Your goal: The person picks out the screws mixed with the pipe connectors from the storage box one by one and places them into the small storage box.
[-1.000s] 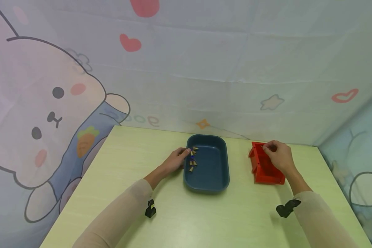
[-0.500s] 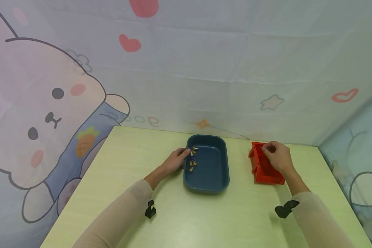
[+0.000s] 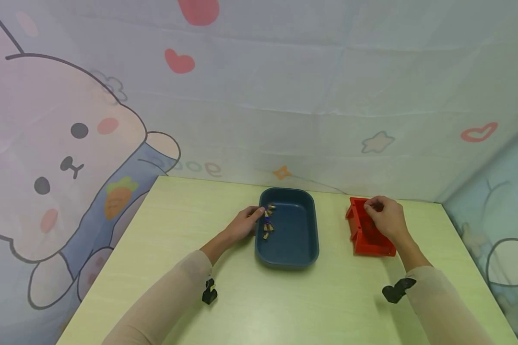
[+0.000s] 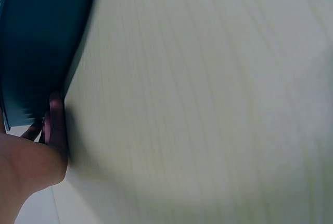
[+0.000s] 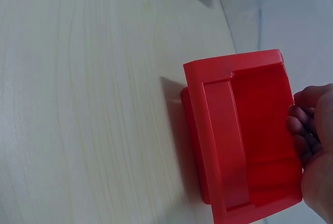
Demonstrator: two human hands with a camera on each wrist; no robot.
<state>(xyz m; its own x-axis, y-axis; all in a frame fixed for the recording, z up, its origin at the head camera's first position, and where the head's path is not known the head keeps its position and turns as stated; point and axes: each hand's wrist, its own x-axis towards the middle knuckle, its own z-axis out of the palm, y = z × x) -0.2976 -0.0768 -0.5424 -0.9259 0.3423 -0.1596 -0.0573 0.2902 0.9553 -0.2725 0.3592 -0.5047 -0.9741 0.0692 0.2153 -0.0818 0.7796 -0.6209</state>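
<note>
Left of centre on the table is a dark blue tray [image 3: 291, 242]. My left hand [image 3: 241, 225] grips its left wall, thumb over the rim and fingers outside, as the left wrist view also shows against the tray's outer side [image 4: 44, 41]. Several small brass-coloured pieces [image 3: 265, 235] lie along that wall inside, one bluish bit among them. To the right stands a red plastic bin [image 3: 373, 250]. Over its far right part hovers my right hand [image 3: 390, 218], fingers curled and fingertips together. Nothing shows between them; the right wrist view hides the thumb tip behind the hand [image 5: 322, 130].
Both containers stand on a pale wooden table [image 3: 280, 306], with a strip of tabletop between them. A printed cloth [image 3: 259, 96] hangs right behind the table's back edge. Each sleeve carries a black wrist camera [image 3: 399, 290].
A thin light speck at my right fingertips in the earlier frames no longer shows. Both hands, the tray and the bin stay nearly in place; the view shifts slightly.
</note>
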